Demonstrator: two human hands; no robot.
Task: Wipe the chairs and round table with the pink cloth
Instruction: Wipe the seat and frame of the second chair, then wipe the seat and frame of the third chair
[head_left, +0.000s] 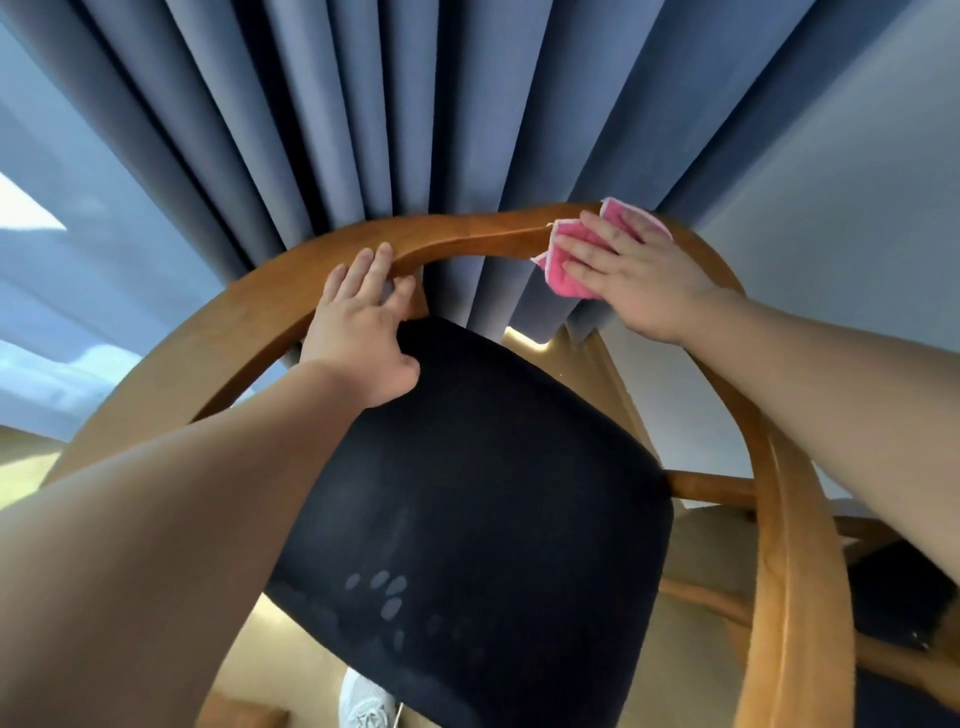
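A wooden chair with a curved back rail (467, 236) and a dark padded seat (483, 519) stands right below me. My right hand (634, 275) lies flat with straight fingers on the pink cloth (566, 275), pressing it onto the right part of the rail. My left hand (363, 327) rests on the rail's left part, fingers extended over the wood, thumb spread toward the seat. The round table is out of view.
Blue pleated curtains (395, 114) hang close behind the chair. A second wooden chair with a dark seat (898, 597) stands at the lower right. A white shoe (363, 701) shows on the beige floor beneath the seat.
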